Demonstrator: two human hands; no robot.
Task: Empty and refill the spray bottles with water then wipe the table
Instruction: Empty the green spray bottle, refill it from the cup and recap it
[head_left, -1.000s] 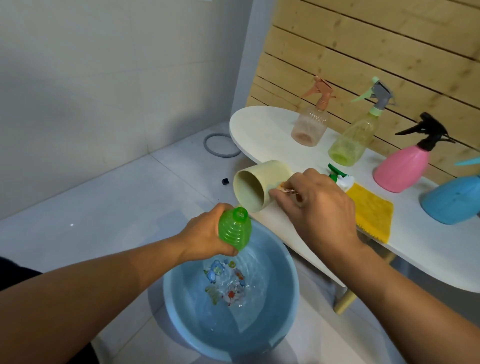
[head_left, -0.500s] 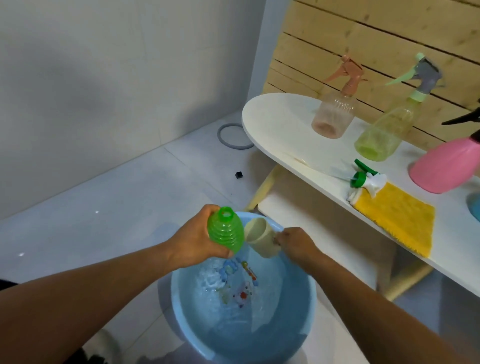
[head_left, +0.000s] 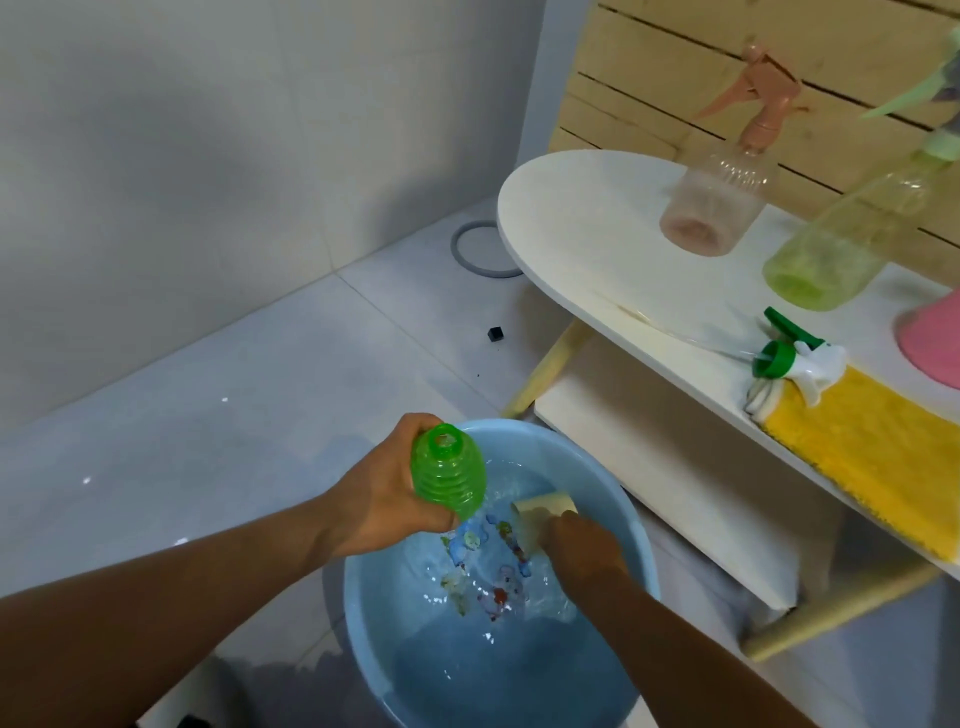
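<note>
- Spill risk first: our left hand (head_left: 387, 499) is wrapped round the ribbed green plastic bottle (head_left: 449, 478), uncapped, at centre frame over the upper-left rim of the round light-blue plastic basin (head_left: 641, 535). Narrow mouth, so a fast pour from the cup would likely overshoot onto the floor.
- Our right hand (head_left: 582, 545) is curled round the cream plastic cup (head_left: 543, 512), dipped into the basin water, lower centre. Wet grip, so it could slip on lifting.
- Bottle's long axis runs steeply up, mouth toward upper left of the frame and the camera, base down to the water.
- Green-and-white trigger spray head (head_left: 795, 358) lies by the edge of the white oval wooden table (head_left: 571, 208), right of frame, partly on the yellow cloth (head_left: 872, 447); a knock would drop it.
</note>
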